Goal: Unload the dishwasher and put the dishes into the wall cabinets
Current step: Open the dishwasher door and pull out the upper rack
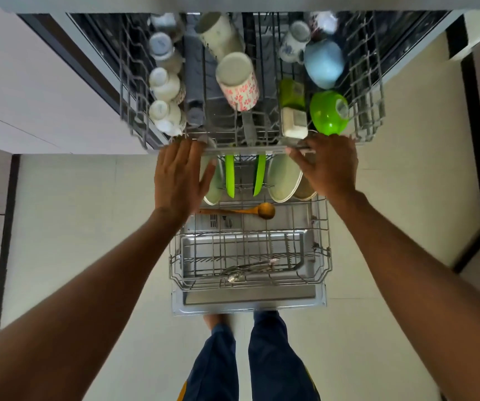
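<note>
Both hands are reaching to the grey wire upper rack point(250, 134) full of cups. The left hand point(179, 176) is lying flat and holding nothing; the right hand point(330, 166) is gripping the rack's front bar. A shiny green plastic bowl point(327, 112) is sitting in the rack just behind that hand.

Grey wire metal racks point(319, 227), glossy green plastic bowl point(327, 114), smooth wooden spoon point(250, 210), shiny steel cutlery point(247, 270)

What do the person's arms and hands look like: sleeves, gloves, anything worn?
Both forearms are bare up to the frame edge, with no sleeves in view. The left hand and right hand are bare too: no gloves, and no rings, watch or bands show.
</note>
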`<state>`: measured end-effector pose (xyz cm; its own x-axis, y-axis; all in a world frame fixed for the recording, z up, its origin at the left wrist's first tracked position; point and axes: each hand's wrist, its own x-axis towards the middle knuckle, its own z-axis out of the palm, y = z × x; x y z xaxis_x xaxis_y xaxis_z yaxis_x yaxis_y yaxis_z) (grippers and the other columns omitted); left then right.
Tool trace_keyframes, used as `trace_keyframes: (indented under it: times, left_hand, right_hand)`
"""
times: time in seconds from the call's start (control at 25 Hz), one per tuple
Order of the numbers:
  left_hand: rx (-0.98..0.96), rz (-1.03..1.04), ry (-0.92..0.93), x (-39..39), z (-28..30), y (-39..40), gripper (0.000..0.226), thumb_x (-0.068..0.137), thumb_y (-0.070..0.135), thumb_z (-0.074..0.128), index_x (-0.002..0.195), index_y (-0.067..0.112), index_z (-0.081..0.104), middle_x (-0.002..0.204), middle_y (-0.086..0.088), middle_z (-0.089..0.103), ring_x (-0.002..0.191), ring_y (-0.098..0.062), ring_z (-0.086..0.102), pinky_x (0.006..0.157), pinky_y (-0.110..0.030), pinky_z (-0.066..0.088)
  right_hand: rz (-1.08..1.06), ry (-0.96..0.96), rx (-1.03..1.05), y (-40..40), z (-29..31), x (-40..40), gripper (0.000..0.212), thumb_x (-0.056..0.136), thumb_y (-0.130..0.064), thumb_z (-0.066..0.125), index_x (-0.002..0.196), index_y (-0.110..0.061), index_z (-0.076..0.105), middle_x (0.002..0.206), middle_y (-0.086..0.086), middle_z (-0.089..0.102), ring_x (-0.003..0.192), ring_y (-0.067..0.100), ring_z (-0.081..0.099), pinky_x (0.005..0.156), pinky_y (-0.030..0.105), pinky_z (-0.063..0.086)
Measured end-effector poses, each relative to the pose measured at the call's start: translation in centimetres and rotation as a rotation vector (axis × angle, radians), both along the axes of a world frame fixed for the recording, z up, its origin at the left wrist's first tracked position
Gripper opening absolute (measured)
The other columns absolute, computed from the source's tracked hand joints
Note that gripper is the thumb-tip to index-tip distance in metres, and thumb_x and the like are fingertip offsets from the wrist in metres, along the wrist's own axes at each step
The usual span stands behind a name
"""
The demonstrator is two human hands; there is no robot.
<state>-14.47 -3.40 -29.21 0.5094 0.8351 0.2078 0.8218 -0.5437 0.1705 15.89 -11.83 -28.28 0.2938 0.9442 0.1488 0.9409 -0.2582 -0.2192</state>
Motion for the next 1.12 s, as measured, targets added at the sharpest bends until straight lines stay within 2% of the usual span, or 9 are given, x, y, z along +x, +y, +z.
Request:
trace_keyframes:
  times: [0.16, 0.36, 0.56, 0.68, 0.76, 0.84, 0.92, 1.12]
  left_hand:
    - [-0.069, 0.063, -0.007, -1.6, 0.3, -5.4, 0.037, 0.109, 0.047, 0.040, 0.111, 0.015, 0.060, 0.103, -0.003, 0.061, 0.094, -0.026, 0.052, 0.091, -0.040, 0.042]
    - [-0.145, 0.120, -0.053, -1.7, 1.5, -7.7, 0.032, 0.111, 0.041, 0.038, 0.105, 0.017, 0.059, 0.099, -0.002, 0.063, 0.091, -0.024, 0.052, 0.089, -0.038, 0.041]
    - [-0.203, 0.080, -0.005, -3.9, 1.5, -10.1, 0.032, 0.111, 0.041, 0.040, 0.111, 0.019, 0.063, 0.100, 0.000, 0.066, 0.091, -0.022, 0.054, 0.087, -0.036, 0.042]
    - [-0.199, 0.033, 0.009, -5.7, 0.7, -12.9, 0.032, 0.111, 0.040, 0.042, 0.113, 0.019, 0.067, 0.104, 0.000, 0.067, 0.092, -0.023, 0.056, 0.086, -0.037, 0.043]
    - [-0.213, 0.020, 0.012, -6.7, 0.4, -15.0, 0.027, 0.110, 0.038, 0.047, 0.112, 0.020, 0.068, 0.104, 0.001, 0.066, 0.091, -0.023, 0.056, 0.085, -0.037, 0.044]
    - [-0.227, 0.014, 0.017, -7.5, 0.1, -17.1, 0.021, 0.108, 0.035, 0.052, 0.110, 0.021, 0.068, 0.103, 0.001, 0.066, 0.091, -0.022, 0.056, 0.084, -0.037, 0.043]
    - [-0.240, 0.006, 0.022, -8.3, -0.1, -19.1, 0.019, 0.107, 0.034, 0.054, 0.110, 0.021, 0.068, 0.103, 0.001, 0.066, 0.090, -0.023, 0.056, 0.082, -0.037, 0.044]
    - [-0.280, -0.012, 0.026, -10.0, 0.1, -23.4, 0.020, 0.103, 0.034, 0.057, 0.109, 0.020, 0.070, 0.102, 0.000, 0.068, 0.088, -0.023, 0.057, 0.078, -0.035, 0.042]
  right_hand:
    - [-0.001, 0.061, -0.048, -5.3, -0.2, -2.1, 0.050, 0.097, -0.070, 0.051, 0.093, -0.027, 0.076, 0.096, -0.005, 0.075, 0.088, 0.023, 0.066, 0.086, 0.039, 0.043]
    - [-0.071, 0.106, -0.087, -7.7, 0.2, -3.5, 0.049, 0.091, -0.071, 0.057, 0.096, -0.026, 0.077, 0.104, -0.007, 0.075, 0.097, 0.019, 0.066, 0.094, 0.038, 0.043]
    - [-0.142, 0.117, -0.146, -10.9, 0.4, -5.6, 0.038, 0.088, -0.065, 0.067, 0.098, -0.030, 0.076, 0.101, -0.009, 0.077, 0.095, 0.016, 0.066, 0.096, 0.037, 0.042]
    - [-0.150, 0.147, -0.172, -14.1, 0.3, -6.6, 0.038, 0.087, -0.066, 0.068, 0.100, -0.032, 0.078, 0.097, -0.013, 0.076, 0.092, 0.013, 0.064, 0.096, 0.038, 0.042]
    - [-0.153, 0.154, -0.187, -16.3, 0.2, -7.5, 0.032, 0.085, -0.060, 0.074, 0.098, -0.032, 0.079, 0.094, -0.012, 0.075, 0.090, 0.014, 0.065, 0.095, 0.038, 0.042]
    - [-0.166, 0.148, -0.196, -18.2, 0.5, -8.4, 0.019, 0.083, -0.045, 0.081, 0.096, -0.031, 0.078, 0.091, -0.010, 0.074, 0.089, 0.018, 0.065, 0.094, 0.039, 0.041]
    - [-0.190, 0.148, -0.229, -19.9, 0.6, -9.3, 0.018, 0.079, -0.033, 0.086, 0.095, -0.032, 0.078, 0.089, -0.010, 0.074, 0.086, 0.019, 0.065, 0.092, 0.038, 0.040]
    - [-0.240, 0.204, -0.305, -24.2, 0.8, -11.0, 0.021, 0.076, -0.029, 0.088, 0.093, -0.035, 0.078, 0.091, -0.014, 0.074, 0.087, 0.013, 0.063, 0.095, 0.032, 0.035]
